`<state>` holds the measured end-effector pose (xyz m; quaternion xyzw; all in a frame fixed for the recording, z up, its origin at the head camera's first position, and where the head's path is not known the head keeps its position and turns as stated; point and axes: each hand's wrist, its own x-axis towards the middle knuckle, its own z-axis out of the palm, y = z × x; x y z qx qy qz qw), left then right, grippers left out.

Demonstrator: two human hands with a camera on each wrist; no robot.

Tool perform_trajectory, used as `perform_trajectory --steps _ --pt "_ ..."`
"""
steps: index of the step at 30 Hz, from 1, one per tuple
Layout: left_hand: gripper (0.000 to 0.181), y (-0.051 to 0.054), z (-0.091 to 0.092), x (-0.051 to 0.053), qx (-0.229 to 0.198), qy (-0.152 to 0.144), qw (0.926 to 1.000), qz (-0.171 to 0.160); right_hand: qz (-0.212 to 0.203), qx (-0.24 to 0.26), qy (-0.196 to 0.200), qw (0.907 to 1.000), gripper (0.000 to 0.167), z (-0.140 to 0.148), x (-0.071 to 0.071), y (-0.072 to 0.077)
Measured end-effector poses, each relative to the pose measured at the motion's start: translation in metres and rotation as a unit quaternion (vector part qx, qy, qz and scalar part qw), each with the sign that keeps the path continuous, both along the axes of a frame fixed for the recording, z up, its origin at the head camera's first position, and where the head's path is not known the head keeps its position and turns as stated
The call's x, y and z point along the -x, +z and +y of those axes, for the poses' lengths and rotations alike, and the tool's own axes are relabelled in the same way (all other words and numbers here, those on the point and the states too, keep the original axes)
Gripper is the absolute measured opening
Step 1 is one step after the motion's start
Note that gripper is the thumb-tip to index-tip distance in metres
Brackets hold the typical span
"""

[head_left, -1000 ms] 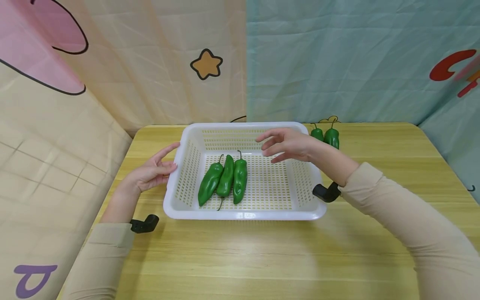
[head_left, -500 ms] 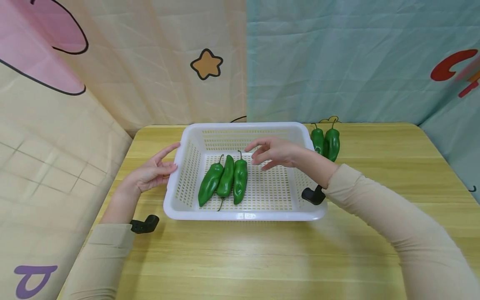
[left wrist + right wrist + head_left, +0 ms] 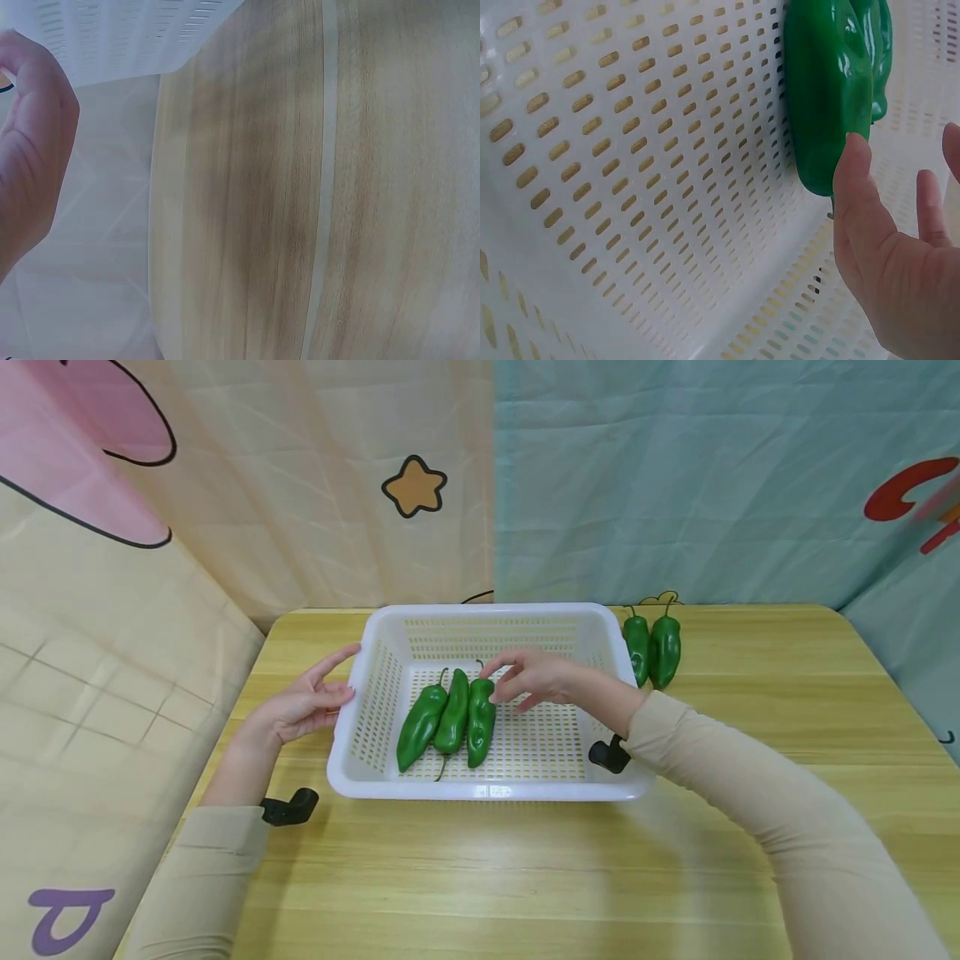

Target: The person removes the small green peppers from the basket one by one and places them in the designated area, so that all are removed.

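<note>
A white perforated plastic basket (image 3: 491, 791) sits on the wooden table, with three green peppers lying side by side in its left half. My left hand (image 3: 303, 706) rests against the basket's left rim, its index finger and thumb extended to the edge. Over the basket, my right hand (image 3: 536, 678) has its fingers spread and loosely bent beside the stem end of the rightmost pepper (image 3: 481, 727). In the right wrist view the thumb overlaps the end of this green pepper (image 3: 829, 90); nothing is gripped. Left of it lie the middle pepper (image 3: 452, 714) and the left pepper (image 3: 422, 731).
Two more green peppers stand outside the basket, behind its right side: one nearer the rim (image 3: 637, 647) and one farther right (image 3: 665, 652). The wooden table (image 3: 480, 877) extends in front and to the right. Printed curtains hang behind and at both sides.
My right hand has moved left and lower over the basket, from its right side to the rightmost pepper. The left hand, basket and peppers have stayed in place.
</note>
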<state>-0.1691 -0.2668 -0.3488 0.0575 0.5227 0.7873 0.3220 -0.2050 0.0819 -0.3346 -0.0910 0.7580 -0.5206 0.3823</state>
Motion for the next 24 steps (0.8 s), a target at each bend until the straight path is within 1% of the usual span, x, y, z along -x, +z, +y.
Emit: perform_trajectory --steps 4,9,15,21,24 --pt "0.074 0.000 0.000 0.000 0.000 -0.001 1.0000 -0.002 -0.006 -0.006 0.001 1.0000 0.044 -0.004 0.001 -0.004" --pt "0.074 0.000 0.000 0.000 0.002 -0.002 1.0000 -0.001 -0.008 -0.013 -0.012 0.9998 0.043 -0.008 0.001 -0.010" --pt "0.073 -0.001 -0.001 0.001 0.004 -0.003 1.0000 0.004 -0.011 -0.031 -0.016 0.9993 0.046 -0.011 0.002 -0.018" --pt "0.072 -0.002 -0.001 0.001 -0.002 -0.006 0.9999 0.008 -0.013 -0.036 -0.024 0.9990 0.047 -0.012 0.004 -0.021" --pt "0.072 -0.002 -0.001 0.002 0.000 -0.005 1.0000 0.008 -0.011 -0.041 -0.022 0.9989 0.048 -0.013 0.004 -0.022"
